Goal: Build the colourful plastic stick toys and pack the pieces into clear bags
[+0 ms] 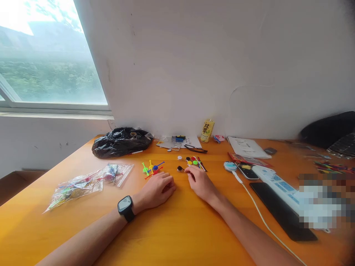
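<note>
My right hand (201, 181) is closed, its fingertips together at the short stem of a small black round-headed plastic piece (180, 168) on the table. Just beyond that hand lies a cluster of red, yellow, green, black and white plastic pieces (195, 162). A white round piece (179, 158) sits a little apart from them. My left hand (159, 188), with a black watch on the wrist, rests on the table with its fingers curled. I see nothing in it, though its palm is hidden. Right behind its knuckles is a group of green, yellow, blue and red stick pieces (154, 169).
On the left lie clear plastic bags (80, 186) of coloured pieces and a black plastic bag (120, 142). A yellow drink carton (207, 130) stands by the wall. To the right are a power strip (277, 181), a black flat panel (280, 210) and a white cable (259, 212).
</note>
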Demonstrator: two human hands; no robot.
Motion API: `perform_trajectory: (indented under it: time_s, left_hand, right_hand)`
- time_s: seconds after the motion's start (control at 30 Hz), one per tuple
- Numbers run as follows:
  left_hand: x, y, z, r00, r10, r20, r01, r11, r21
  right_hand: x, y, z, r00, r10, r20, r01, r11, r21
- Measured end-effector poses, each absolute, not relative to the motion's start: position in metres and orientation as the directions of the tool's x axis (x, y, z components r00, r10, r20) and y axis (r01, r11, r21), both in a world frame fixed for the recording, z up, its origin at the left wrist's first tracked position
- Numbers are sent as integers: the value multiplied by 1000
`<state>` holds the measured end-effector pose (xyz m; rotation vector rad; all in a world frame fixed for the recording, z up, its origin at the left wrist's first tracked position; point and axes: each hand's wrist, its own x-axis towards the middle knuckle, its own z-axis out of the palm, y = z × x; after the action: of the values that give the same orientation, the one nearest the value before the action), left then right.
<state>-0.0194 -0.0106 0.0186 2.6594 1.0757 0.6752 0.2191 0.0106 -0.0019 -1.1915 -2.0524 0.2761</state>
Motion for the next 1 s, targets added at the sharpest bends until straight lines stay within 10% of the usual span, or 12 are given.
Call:
perform_trajectory:
  time_s: [0.7, 1.0]
  left_hand:
    - [-20, -5, 10, 627, 663, 409, 548, -749, 372]
    - [-23, -3, 8, 457, 717, 527, 650, -673, 353]
  right_hand:
    - [206, -4, 6, -371, 859, 353, 411, 493, -767]
    - [209, -3, 4, -381, 838, 390, 506, 542, -671]
